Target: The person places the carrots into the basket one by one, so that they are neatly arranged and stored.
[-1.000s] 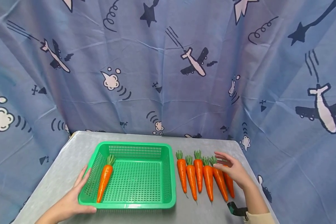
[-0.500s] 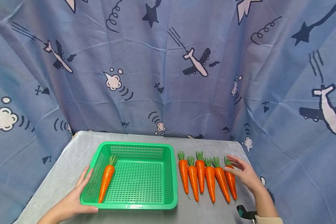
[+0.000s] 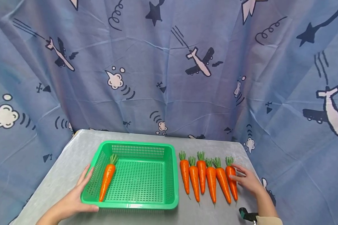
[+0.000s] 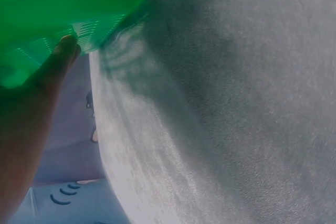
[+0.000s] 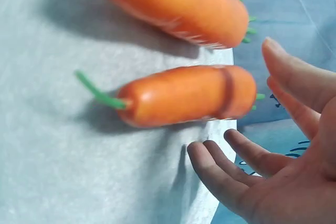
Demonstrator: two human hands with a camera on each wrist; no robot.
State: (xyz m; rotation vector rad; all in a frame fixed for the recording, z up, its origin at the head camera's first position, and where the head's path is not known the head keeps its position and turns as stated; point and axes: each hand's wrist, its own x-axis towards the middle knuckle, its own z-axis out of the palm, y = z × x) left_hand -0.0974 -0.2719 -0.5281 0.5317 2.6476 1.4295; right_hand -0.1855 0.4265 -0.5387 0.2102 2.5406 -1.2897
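A green plastic basket (image 3: 170, 187) stands on the left of the table with one carrot (image 3: 107, 179) lying inside along its left wall. My left hand (image 3: 73, 198) rests at its front left corner, fingers straight against the side and thumb along the front rim. In the left wrist view only part of that hand (image 4: 47, 77) shows against the basket (image 4: 63, 3). My right hand (image 3: 249, 181) is beside the rightmost carrot (image 3: 231, 182), fingers spread. The right wrist view shows this carrot (image 5: 184, 95) apart from the fingertips (image 5: 197, 150).
Several more carrots, such as this one (image 3: 211, 184), lie in a row between the basket and my right hand, green tops pointing away. A blue patterned curtain (image 3: 146, 78) hangs behind and beside the grey table (image 3: 124, 218).
My right hand has moved right from above the carrot row, then lowered to the side of the rightmost carrot. The left hand stays at the basket. The head view shifted slightly.
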